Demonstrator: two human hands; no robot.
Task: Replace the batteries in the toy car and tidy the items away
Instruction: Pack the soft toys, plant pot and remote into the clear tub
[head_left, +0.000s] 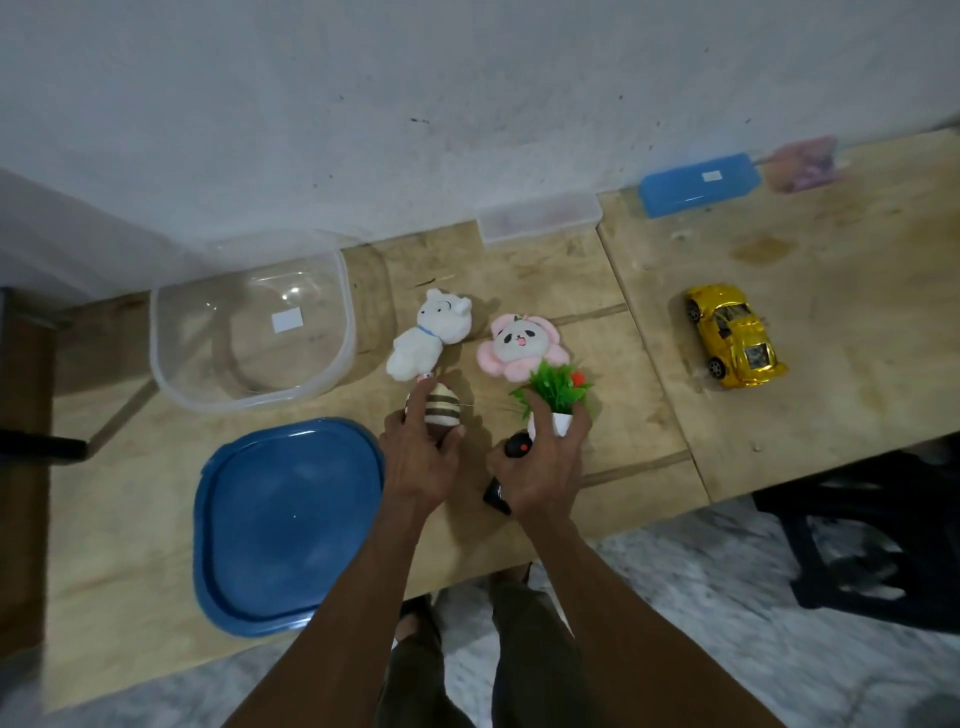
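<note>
Right-hand grip (540, 457) holds a black remote and touches the potted plant (556, 395); the left (421, 452) clasps a striped toy (441, 410), the clear container (249, 332) lying to its left.

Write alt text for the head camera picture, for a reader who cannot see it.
Seen from above, a person's left hand grips a striped plush toy while the right hand holds a black remote and touches a small potted plant on a wooden table. Nearby lie two plush toys, a clear container, its blue lid and a gold toy car.
</note>
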